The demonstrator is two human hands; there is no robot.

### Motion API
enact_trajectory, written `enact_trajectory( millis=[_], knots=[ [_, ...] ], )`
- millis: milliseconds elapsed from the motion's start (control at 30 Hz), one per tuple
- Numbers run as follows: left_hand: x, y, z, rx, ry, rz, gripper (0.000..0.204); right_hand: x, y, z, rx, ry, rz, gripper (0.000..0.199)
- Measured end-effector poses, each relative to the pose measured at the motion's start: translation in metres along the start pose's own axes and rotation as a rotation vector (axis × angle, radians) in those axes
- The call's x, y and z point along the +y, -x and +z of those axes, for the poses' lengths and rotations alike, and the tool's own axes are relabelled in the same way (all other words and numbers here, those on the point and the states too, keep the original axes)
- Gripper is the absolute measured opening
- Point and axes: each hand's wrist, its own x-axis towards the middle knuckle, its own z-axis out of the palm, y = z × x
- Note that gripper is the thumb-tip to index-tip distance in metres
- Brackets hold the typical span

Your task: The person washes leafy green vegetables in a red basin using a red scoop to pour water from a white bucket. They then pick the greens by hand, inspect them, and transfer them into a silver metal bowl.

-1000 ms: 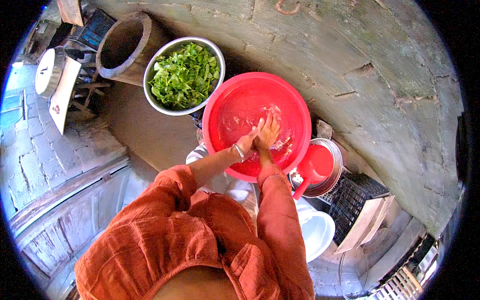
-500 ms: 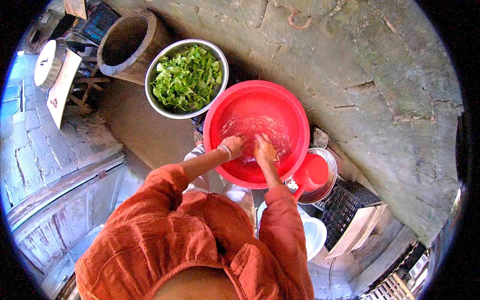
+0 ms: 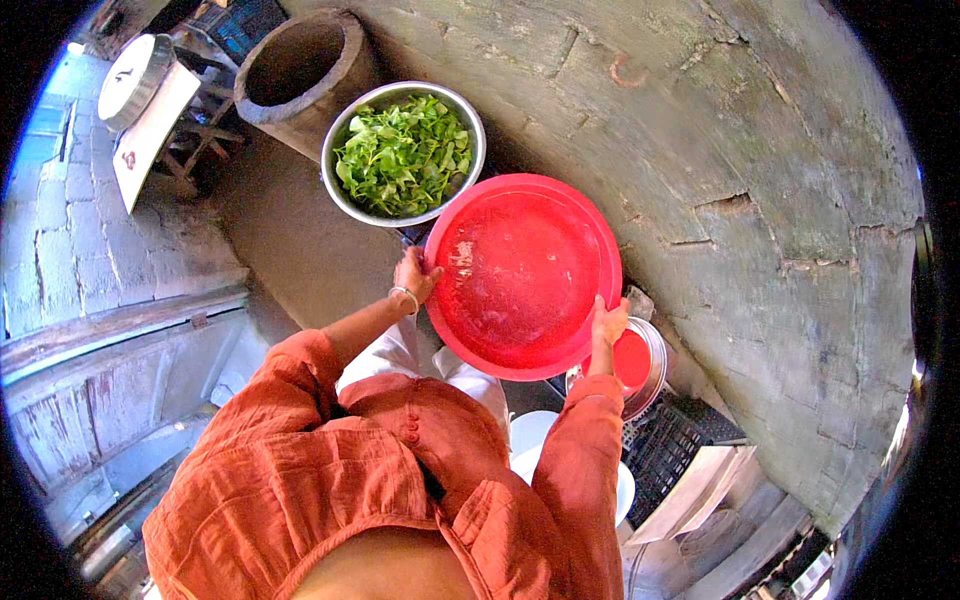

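Both hands have left the water for the rim of the red basin [image 3: 525, 275]: left hand [image 3: 413, 275] clasps it at 9 o'clock, right hand [image 3: 608, 322] at 4 o'clock. Basin now tilted, beside the bowl of greens [image 3: 403, 152].

You see bright daylight w/ strong colour; glare on the red basin [image 3: 525, 275], dark shade beneath it, fisheye bending and black vignette at edges.

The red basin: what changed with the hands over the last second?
Both hands left the water inside the red basin and took its rim: left hand on the left edge, right hand on the right. The metal bowl of greens stayed beside it.
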Motion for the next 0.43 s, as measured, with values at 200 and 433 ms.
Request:
enact_trajectory(
  millis=[200, 433],
  knots=[
    [-0.001, -0.008, -0.003, -0.106, -0.289, 0.002, 0.037, 0.021, 0.000, 0.008, 0.013, -0.334, -0.052, 0.032],
    [0.025, 0.018, -0.020, -0.083, -0.197, 0.109, 0.032, 0.023, 0.002, -0.019, 0.048, -0.348, -0.061, 0.030]
  ],
)
